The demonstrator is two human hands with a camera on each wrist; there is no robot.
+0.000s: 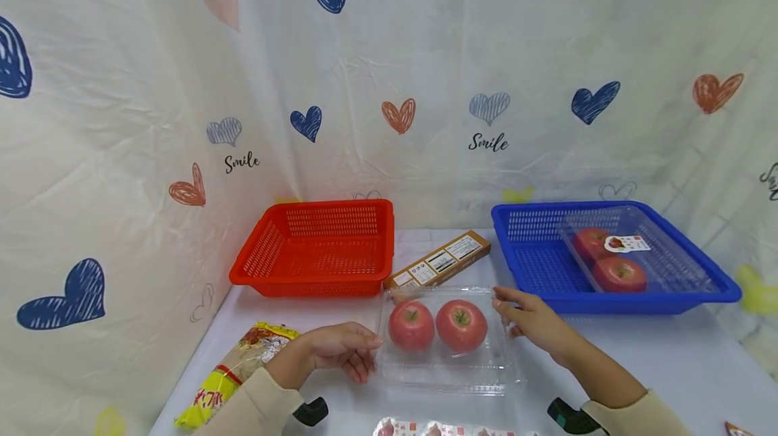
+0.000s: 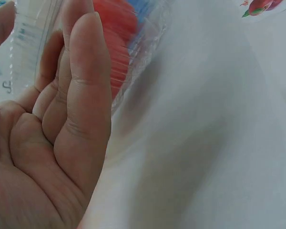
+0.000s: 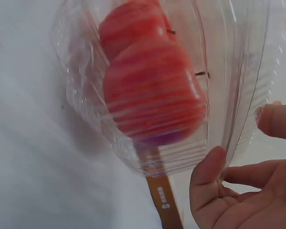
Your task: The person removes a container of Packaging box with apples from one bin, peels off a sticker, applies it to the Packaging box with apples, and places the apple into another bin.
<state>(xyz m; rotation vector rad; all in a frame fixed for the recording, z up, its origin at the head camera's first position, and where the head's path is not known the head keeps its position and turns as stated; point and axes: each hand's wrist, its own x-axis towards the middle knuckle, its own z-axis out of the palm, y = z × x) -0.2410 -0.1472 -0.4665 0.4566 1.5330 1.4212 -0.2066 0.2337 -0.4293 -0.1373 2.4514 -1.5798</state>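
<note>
Clear container [image 2: 28, 45] cut by left wrist view's top edge; head view: sticker strip [image 1: 434, 429] cut at bottom, yellow bag [image 1: 234, 368] partly covered by left sleeve [image 1: 258, 405].

red basket [image 1: 313, 282] back left, brown box [image 1: 442, 260] beside it, yellow bag [image 1: 236, 365] front left; lower-right scrap [image 1: 737, 430] maybe a wrapper.

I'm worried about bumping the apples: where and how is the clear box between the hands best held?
The clear plastic box is probably best pinched at its left and right rims, one hand from each side, as the left hand and right hand do: those edges are thin and project, and two apples sit between them.
</note>
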